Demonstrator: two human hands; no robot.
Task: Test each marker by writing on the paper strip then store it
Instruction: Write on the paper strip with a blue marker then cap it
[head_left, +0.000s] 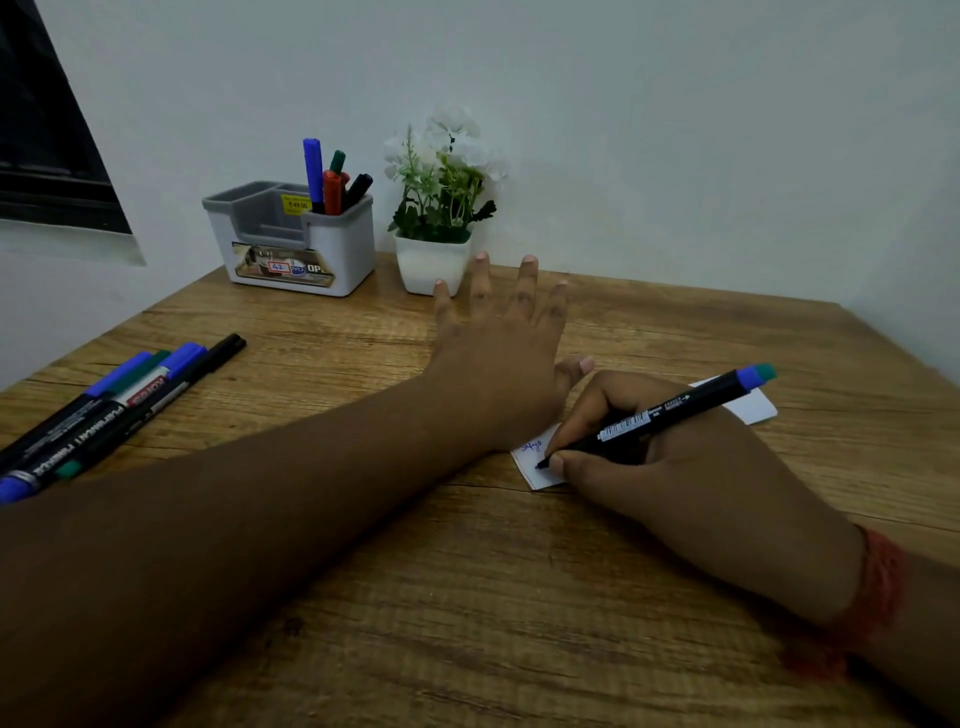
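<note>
Here the right hand pinches a marker, its tip on the paper strip mid-table. The left hand, fingers straight and spread, lies beside the strip. Other markers fill the holder.

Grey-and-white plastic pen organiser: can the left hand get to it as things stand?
Probably yes. The left hand lies open and flat, holding nothing, with bare wooden table between it and the grey-and-white plastic pen organiser.
</note>
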